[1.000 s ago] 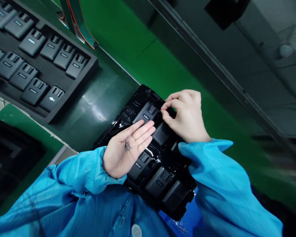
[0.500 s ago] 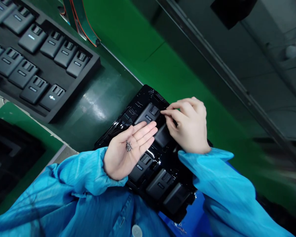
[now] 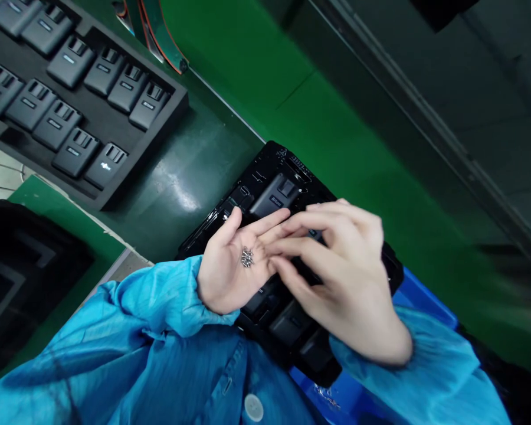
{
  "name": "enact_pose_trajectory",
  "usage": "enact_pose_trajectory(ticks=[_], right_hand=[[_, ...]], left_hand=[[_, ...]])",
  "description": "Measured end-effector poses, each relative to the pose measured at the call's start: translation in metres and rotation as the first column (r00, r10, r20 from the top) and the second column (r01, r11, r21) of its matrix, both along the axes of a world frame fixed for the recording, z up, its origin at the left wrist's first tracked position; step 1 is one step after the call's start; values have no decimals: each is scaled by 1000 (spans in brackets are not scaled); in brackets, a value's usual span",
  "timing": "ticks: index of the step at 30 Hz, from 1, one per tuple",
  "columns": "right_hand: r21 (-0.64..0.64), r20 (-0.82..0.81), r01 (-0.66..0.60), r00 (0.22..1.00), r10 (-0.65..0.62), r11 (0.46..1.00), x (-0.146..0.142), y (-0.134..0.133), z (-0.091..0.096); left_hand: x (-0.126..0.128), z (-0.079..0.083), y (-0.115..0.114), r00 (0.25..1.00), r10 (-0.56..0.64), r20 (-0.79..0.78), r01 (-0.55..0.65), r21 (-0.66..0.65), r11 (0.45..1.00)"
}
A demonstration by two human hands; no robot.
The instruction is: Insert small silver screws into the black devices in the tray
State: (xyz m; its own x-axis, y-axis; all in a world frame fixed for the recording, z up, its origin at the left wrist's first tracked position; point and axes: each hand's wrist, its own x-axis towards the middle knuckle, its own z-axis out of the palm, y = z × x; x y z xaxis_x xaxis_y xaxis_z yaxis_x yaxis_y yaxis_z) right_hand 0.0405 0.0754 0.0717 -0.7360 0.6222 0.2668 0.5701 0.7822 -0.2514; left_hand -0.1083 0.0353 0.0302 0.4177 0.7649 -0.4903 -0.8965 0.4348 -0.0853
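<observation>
My left hand [image 3: 230, 265] lies palm up over a glossy black tray [image 3: 256, 189] and holds a small cluster of tiny metal screws [image 3: 246, 257] in the palm. My right hand [image 3: 340, 277] reaches across with curled, slightly parted fingers, their tips close to the left palm. Nothing shows between those fingers. Beyond the hands, a dark battery-like module [image 3: 277, 198] with a small printed label sits in the tray. Both hands hide the tray's middle, and further modules show only partly.
Upper left, a black foam tray [image 3: 84, 100] holds several dark modules in rows. A green work surface [image 3: 243, 100] runs under everything. A blue plastic crate [image 3: 425, 301] shows past my right sleeve. A dark metal rail [image 3: 407, 100] crosses the upper right.
My right hand has left the module it pinched at and moved down and left to my left palm, now covering the tray's middle. The left hand and its screws have stayed much the same.
</observation>
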Motion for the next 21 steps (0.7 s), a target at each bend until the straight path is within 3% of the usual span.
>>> enact_pose_trajectory(ticks=[4, 10, 15, 18, 21], right_hand=[[34, 56, -13, 998, 11, 999, -13, -16, 0], [137, 120, -36, 993, 19, 990, -16, -19, -3], [128, 120, -28, 993, 13, 991, -16, -19, -7], [87, 54, -29, 998, 24, 996, -10, -2, -7], [156, 3, 43, 999, -44, 987, 0, 36, -15]], left_hand=[[1, 3, -3, 999, -45, -27, 44, -24, 999], [5, 8, -2, 998, -46, -40, 42, -92, 995], [7, 5, -2, 999, -37, -24, 34, -89, 995], [8, 3, 0, 999, -7, -46, 1, -115, 993], [9, -1, 1, 997, 51, -55, -57, -107, 993]])
